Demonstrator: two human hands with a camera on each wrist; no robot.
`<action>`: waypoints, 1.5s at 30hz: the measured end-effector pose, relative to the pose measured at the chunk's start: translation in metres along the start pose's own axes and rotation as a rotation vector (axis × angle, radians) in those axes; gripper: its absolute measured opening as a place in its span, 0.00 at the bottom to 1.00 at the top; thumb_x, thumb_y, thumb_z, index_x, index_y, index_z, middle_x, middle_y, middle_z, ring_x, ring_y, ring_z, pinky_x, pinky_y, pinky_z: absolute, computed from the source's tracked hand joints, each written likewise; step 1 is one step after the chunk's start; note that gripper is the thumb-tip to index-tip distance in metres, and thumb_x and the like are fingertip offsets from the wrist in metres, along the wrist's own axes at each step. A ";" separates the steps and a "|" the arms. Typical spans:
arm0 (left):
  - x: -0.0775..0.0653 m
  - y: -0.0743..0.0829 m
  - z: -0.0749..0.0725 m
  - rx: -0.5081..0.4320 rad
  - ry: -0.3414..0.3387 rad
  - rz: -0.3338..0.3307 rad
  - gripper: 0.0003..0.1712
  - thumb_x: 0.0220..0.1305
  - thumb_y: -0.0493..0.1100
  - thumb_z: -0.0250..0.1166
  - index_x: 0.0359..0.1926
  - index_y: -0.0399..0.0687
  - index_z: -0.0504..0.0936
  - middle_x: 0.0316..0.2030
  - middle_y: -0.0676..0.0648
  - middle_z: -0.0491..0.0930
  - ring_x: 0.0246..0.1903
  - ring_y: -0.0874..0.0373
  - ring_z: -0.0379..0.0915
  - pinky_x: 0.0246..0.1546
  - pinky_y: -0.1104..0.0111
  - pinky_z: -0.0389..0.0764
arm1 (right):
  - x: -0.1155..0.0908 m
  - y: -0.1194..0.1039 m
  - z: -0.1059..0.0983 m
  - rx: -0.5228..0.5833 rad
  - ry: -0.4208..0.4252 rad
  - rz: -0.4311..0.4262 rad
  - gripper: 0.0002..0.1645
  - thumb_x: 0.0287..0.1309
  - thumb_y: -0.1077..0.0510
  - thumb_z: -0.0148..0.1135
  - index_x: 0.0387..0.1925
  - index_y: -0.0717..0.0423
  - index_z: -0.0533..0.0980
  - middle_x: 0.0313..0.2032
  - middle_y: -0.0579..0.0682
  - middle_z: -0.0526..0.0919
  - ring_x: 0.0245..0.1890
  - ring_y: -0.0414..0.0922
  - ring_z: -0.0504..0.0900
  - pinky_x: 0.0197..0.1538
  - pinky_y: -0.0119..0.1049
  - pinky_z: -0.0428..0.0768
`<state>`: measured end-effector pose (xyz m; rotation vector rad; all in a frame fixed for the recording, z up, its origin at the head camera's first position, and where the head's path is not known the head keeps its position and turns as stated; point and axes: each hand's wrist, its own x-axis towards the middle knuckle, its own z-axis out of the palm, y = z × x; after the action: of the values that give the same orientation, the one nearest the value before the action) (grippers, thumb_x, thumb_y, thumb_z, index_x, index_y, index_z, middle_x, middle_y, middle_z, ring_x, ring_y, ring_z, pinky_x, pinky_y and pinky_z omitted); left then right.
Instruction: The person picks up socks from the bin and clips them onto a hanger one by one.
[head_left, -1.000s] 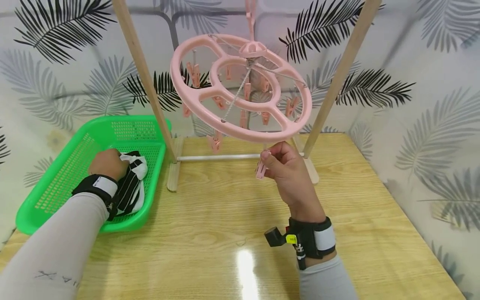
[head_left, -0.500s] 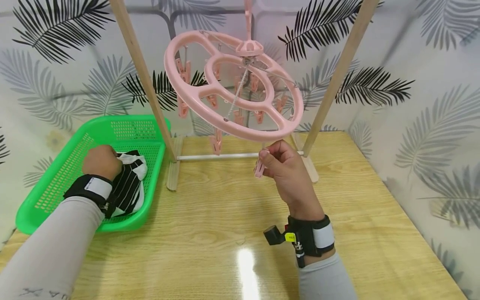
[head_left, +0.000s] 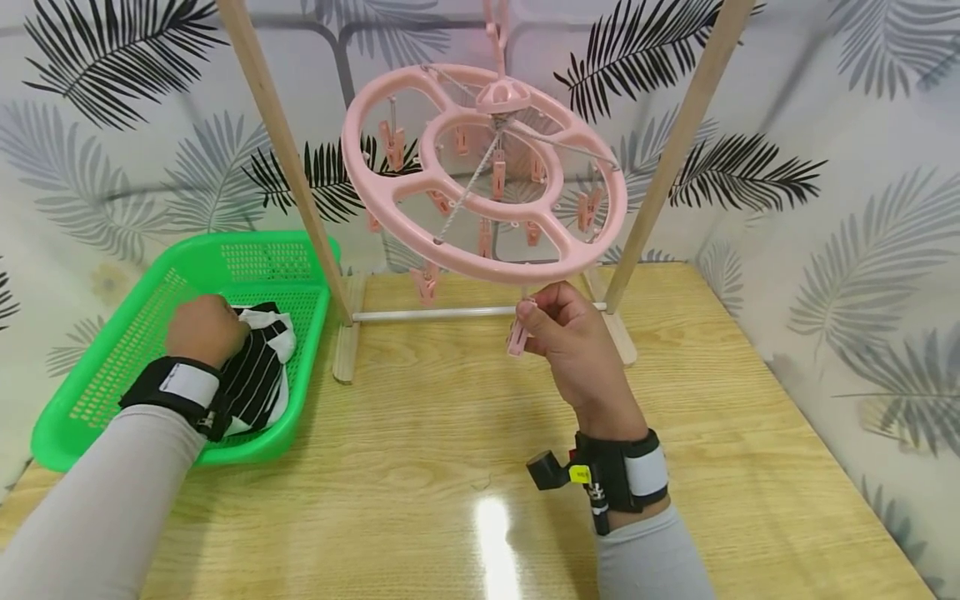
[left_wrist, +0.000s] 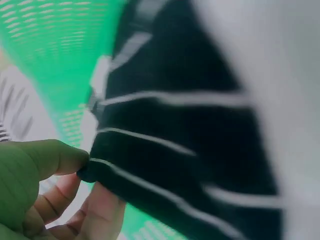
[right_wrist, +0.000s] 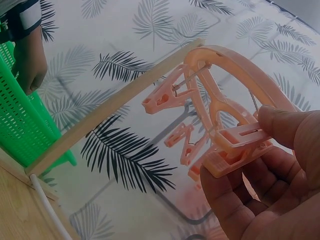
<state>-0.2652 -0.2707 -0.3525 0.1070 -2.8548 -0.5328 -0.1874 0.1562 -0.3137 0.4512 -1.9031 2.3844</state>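
Observation:
In the head view my left hand [head_left: 206, 329] is inside the green basket [head_left: 298, 408], at a black cloth with thin white stripes [head_left: 253, 375]. The left wrist view shows thumb and fingers pinching a corner of this striped cloth [left_wrist: 170, 135]. My right hand [head_left: 581, 354] pinches a pink clothespin [head_left: 517, 336] that hangs under the near rim of a round pink drying hanger [head_left: 495, 268]. Up close in the right wrist view, the clothespin [right_wrist: 240, 137] sits between thumb and fingers.
Several other pink clothespins [head_left: 426, 283] dangle from the hanger. Wooden posts [head_left: 281, 133] stand on both sides of it, joined low down by a white bar [head_left: 435, 314]. Everything rests on a wooden table [head_left: 405, 450] before a leaf-patterned backdrop [head_left: 847, 275].
The hanger swung left and then back right. My left hand has shifted slightly left in the basket, showing more of the striped cloth. The right hand has stayed nearly still on its clothespin.

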 end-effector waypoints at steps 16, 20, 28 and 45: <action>0.001 0.057 -0.049 -0.231 -0.095 0.069 0.19 0.70 0.40 0.54 0.52 0.29 0.78 0.42 0.32 0.79 0.27 0.55 0.76 0.28 0.63 0.74 | -0.002 -0.002 -0.005 -0.003 0.019 -0.003 0.04 0.71 0.65 0.55 0.37 0.58 0.69 0.31 0.51 0.76 0.26 0.43 0.80 0.34 0.35 0.82; -0.009 0.072 -0.059 -0.293 -0.060 0.052 0.20 0.73 0.47 0.54 0.54 0.35 0.79 0.43 0.36 0.80 0.28 0.64 0.72 0.31 0.64 0.72 | -0.002 -0.002 -0.007 0.005 0.016 -0.007 0.04 0.70 0.65 0.55 0.38 0.59 0.69 0.31 0.51 0.76 0.26 0.42 0.80 0.34 0.34 0.81; -0.044 0.113 -0.068 -0.352 0.076 0.049 0.20 0.72 0.50 0.57 0.54 0.41 0.81 0.47 0.40 0.81 0.40 0.52 0.74 0.31 0.66 0.69 | -0.003 -0.002 -0.010 0.004 0.030 -0.010 0.04 0.71 0.66 0.54 0.37 0.59 0.69 0.31 0.51 0.76 0.26 0.42 0.80 0.34 0.33 0.81; -0.123 0.180 -0.055 -0.464 -0.186 0.421 0.08 0.67 0.36 0.65 0.46 0.44 0.84 0.40 0.48 0.83 0.39 0.54 0.78 0.40 0.56 0.81 | -0.002 -0.002 -0.007 -0.005 0.010 -0.059 0.03 0.71 0.65 0.55 0.37 0.60 0.71 0.31 0.52 0.77 0.26 0.43 0.80 0.35 0.34 0.81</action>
<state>-0.1377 -0.1078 -0.2633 -0.6339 -2.7131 -1.1254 -0.1864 0.1638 -0.3132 0.4873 -1.8649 2.3399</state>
